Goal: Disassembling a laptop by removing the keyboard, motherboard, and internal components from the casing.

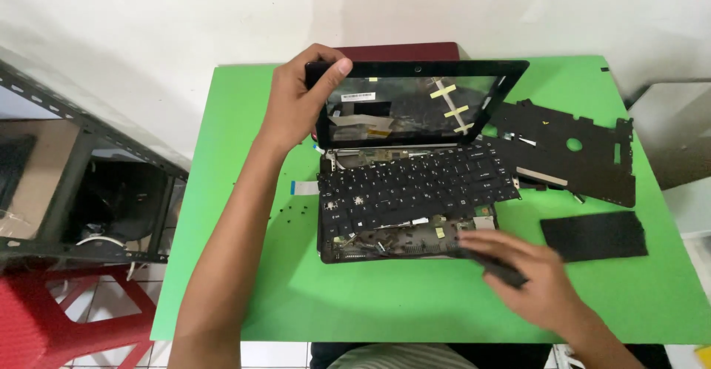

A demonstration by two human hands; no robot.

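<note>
I'm looking down on a small black laptop [415,184] lying open in the middle of the green table [244,154], already well into being taken apart. The palm-rest cover is off: the black keyboard [418,180] sits loose over the base, and along the near edge I see bare circuit board and bits of yellow tape.

A flat black plastic cover with cut-outs [570,154] lies to the right of the laptop, and a plain black rectangular panel [592,236] sits nearer, on the right. Small black screws [296,212] are scattered on the table left of the base.

My left hand [296,106] has its fingers closed over the far-left corner of the black-framed screen lid [422,102], holding it upright. My right hand [529,273] is curled around a dark, slim tool [498,267], blurred, with its tip at the near-right edge of the base.

I judge the outer covers done; keyboard, screen and board remain in place.
</note>
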